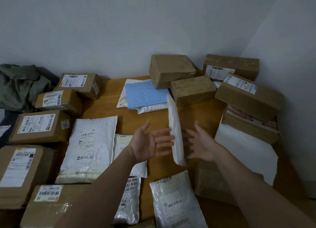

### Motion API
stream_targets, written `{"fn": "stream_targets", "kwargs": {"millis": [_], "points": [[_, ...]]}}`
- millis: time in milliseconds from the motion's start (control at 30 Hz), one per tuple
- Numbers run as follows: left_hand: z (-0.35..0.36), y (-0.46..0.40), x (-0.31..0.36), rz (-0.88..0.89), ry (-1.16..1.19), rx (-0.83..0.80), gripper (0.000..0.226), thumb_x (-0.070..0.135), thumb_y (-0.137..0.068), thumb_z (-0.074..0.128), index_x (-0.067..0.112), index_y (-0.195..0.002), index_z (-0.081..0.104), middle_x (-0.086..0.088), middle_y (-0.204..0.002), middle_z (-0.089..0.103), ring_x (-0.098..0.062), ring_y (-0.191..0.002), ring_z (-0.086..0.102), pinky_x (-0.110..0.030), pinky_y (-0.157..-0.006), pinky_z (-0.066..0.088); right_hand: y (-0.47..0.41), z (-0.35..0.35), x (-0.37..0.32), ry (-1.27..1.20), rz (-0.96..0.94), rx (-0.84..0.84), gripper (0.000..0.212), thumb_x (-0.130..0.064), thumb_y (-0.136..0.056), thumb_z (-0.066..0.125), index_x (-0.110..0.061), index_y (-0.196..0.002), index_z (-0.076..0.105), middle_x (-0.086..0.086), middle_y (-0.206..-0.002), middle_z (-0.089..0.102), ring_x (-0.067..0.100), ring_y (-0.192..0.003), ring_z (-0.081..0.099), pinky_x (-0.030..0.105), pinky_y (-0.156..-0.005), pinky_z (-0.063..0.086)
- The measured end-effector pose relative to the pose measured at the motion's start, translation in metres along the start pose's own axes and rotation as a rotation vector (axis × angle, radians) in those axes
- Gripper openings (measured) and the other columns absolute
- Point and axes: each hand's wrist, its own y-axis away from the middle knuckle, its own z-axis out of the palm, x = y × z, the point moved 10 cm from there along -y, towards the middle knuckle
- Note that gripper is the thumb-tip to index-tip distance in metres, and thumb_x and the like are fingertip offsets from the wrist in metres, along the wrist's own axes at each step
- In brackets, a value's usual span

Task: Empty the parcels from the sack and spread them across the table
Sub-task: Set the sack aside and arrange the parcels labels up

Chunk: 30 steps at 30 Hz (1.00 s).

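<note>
Spreading step, likely near its end: white mailer [175, 133] edge-up, blurred, between left hand [150, 142] and right hand [201, 142], fingers straight and gripping nothing, over bare surface [153, 115]; next, laid flat clear of parcels; sack [18, 86] far left.

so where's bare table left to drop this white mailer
Barest wood runs down the middle, between the big white poly bag on the left and the taped cartons at the right, below the blue mailer. A smaller strip lies back centre. The left edge, right corner and near edge are crowded.
</note>
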Motion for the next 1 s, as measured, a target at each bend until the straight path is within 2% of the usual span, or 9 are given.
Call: {"fn": "stream_targets", "kwargs": {"millis": [67,133,200,300,433,733,800,900,1000], "points": [[0.010,-0.003,0.000,-0.015,0.007,-0.012,0.078,0.067,-0.092,0.030,0.002,-0.122,0.062,-0.023,-0.121,0.063,-0.039,-0.112,0.060,-0.060,-0.107,0.032,0.000,0.010,0.001,-0.051,-0.003,-0.033,0.072,-0.077,-0.086,0.029,-0.024,-0.128,0.056,0.012,-0.127,0.063,0.038,-0.119,0.057,0.056,-0.097,0.046],[0.010,-0.004,0.006,0.008,0.020,0.054,0.072,0.062,-0.093,0.036,-0.001,-0.110,0.065,-0.024,-0.112,0.066,-0.041,-0.107,0.061,-0.061,-0.105,0.035,-0.006,-0.008,-0.002,-0.012,-0.013,0.178,0.070,-0.074,-0.088,0.028,-0.024,-0.124,0.061,0.013,-0.121,0.066,0.036,-0.111,0.062,0.054,-0.098,0.046],[-0.006,-0.003,0.016,0.067,-0.010,0.201,0.062,0.056,-0.094,0.039,0.001,-0.105,0.065,-0.021,-0.103,0.068,-0.037,-0.099,0.063,-0.053,-0.101,0.044,-0.004,-0.039,-0.007,0.109,-0.023,0.466,0.063,-0.065,-0.094,0.025,-0.023,-0.129,0.057,0.009,-0.132,0.058,0.033,-0.120,0.056,0.051,-0.104,0.041],[-0.045,0.006,0.026,0.140,-0.123,0.457,0.048,0.046,-0.097,0.043,0.006,-0.111,0.064,-0.016,-0.111,0.069,-0.032,-0.100,0.064,-0.042,-0.090,0.051,0.002,-0.072,-0.007,0.171,-0.026,0.684,0.051,-0.049,-0.101,0.030,-0.016,-0.137,0.046,0.009,-0.140,0.049,0.029,-0.125,0.049,0.046,-0.104,0.039],[-0.084,0.014,0.022,0.169,-0.192,0.703,0.037,0.037,-0.096,0.047,0.008,-0.117,0.057,-0.014,-0.119,0.057,-0.032,-0.109,0.056,-0.041,-0.093,0.048,0.002,-0.078,-0.005,0.216,-0.027,0.680,0.043,-0.036,-0.102,0.040,-0.014,-0.138,0.042,0.010,-0.136,0.050,0.026,-0.121,0.051,0.043,-0.102,0.042],[-0.107,0.020,0.014,0.028,-0.502,0.932,0.071,0.051,-0.084,0.053,0.016,-0.143,0.034,-0.012,-0.145,0.034,-0.034,-0.128,0.038,-0.051,-0.104,0.033,-0.011,-0.034,0.003,0.577,0.005,0.460,0.050,-0.035,-0.101,0.044,-0.020,-0.147,0.032,0.006,-0.150,0.036,0.026,-0.135,0.038,0.042,-0.109,0.035],[-0.106,0.018,0.015,0.032,-0.528,0.923,0.068,0.047,-0.088,0.052,0.015,-0.144,0.031,-0.013,-0.144,0.036,-0.035,-0.127,0.038,-0.049,-0.101,0.034,-0.013,-0.030,0.003,0.645,0.005,0.443,0.052,-0.035,-0.101,0.044,-0.019,-0.148,0.031,0.006,-0.151,0.035,0.027,-0.137,0.036,0.042,-0.110,0.033],[-0.096,0.013,0.012,0.026,-0.538,0.840,0.059,0.040,-0.094,0.048,0.009,-0.142,0.035,-0.014,-0.138,0.044,-0.034,-0.122,0.044,-0.041,-0.088,0.034,-0.014,-0.029,0.003,0.671,0.011,0.427,0.054,-0.037,-0.100,0.044,-0.019,-0.149,0.029,0.006,-0.151,0.035,0.027,-0.137,0.036,0.043,-0.110,0.032],[-0.085,0.013,0.002,-0.046,-0.535,0.735,0.050,0.041,-0.096,0.046,0.006,-0.132,0.043,-0.017,-0.123,0.053,-0.032,-0.106,0.053,-0.038,-0.085,0.040,-0.014,-0.029,0.002,0.691,0.018,0.417,0.051,-0.035,-0.101,0.044,-0.015,-0.147,0.033,0.007,-0.142,0.045,0.024,-0.126,0.046,0.037,-0.101,0.035]]}}
